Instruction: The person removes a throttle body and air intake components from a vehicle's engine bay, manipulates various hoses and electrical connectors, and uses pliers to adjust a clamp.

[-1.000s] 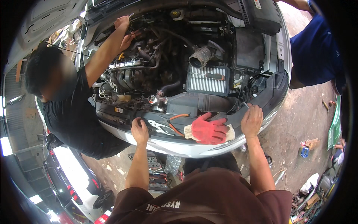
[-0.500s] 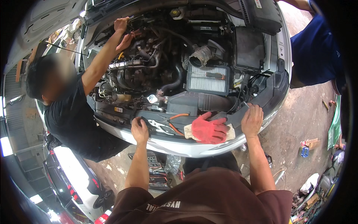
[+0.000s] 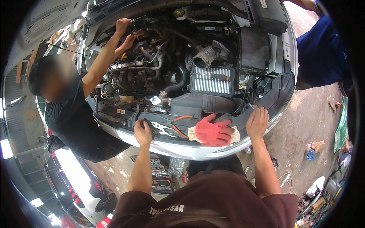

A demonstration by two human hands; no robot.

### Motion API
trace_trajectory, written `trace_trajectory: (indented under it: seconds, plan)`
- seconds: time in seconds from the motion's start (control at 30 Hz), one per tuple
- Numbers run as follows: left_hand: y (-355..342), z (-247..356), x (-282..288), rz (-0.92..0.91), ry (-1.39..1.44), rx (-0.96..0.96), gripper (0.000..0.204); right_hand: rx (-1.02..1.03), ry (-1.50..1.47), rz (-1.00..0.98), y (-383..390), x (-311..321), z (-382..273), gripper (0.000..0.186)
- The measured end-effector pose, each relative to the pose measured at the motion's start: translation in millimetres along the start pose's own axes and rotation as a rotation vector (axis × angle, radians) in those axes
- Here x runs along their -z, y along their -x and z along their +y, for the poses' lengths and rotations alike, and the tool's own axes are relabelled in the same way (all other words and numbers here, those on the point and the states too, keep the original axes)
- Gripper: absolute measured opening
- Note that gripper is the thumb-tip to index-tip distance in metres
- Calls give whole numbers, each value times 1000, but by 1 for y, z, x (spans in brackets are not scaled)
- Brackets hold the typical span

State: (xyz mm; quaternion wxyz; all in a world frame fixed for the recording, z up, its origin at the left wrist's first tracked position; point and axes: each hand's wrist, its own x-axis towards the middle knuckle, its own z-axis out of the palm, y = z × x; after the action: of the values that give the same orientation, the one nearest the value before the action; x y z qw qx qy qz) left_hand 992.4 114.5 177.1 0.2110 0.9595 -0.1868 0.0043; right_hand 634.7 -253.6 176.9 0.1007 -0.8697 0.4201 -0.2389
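My left hand (image 3: 142,133) rests on the front edge of a white car's open engine bay. Its fingers are curled; whether they hold anything is hidden. Farther right on the same edge, my right hand (image 3: 257,122) is closed, and a small, thin silvery metal piece (image 3: 251,106) pokes out past its fingertips. Between my hands lie a red-palmed work glove (image 3: 213,131) and orange-handled pliers (image 3: 183,117), the pliers closer to my left hand. Behind them sits a black plastic air duct (image 3: 186,106). An exposed pleated air filter (image 3: 203,85) carries a tool with an orange-brown handle (image 3: 219,77).
On the left, a co-worker in black (image 3: 81,125) leans in, both hands (image 3: 125,32) at the engine's back. Another person in blue (image 3: 323,51) stands at the right. A tool case (image 3: 161,178) lies on the floor below. A black box (image 3: 254,49) fills the bay's right side.
The co-worker on the left has shifted slightly, with the arms moving a little over the engine. My hands, the glove and the pliers have stayed in place.
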Motion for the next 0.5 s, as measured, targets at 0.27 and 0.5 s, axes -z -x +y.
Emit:
trace_trajectory:
  seconds: [0.27, 0.5]
  plan:
    - [0, -1, 0, 7, -6, -17, 24, 5, 0, -2, 0, 1, 0, 28]
    - [0, 2, 0, -14, 24, 30, 25, 4, -10, 1, 1, -1, 2, 29]
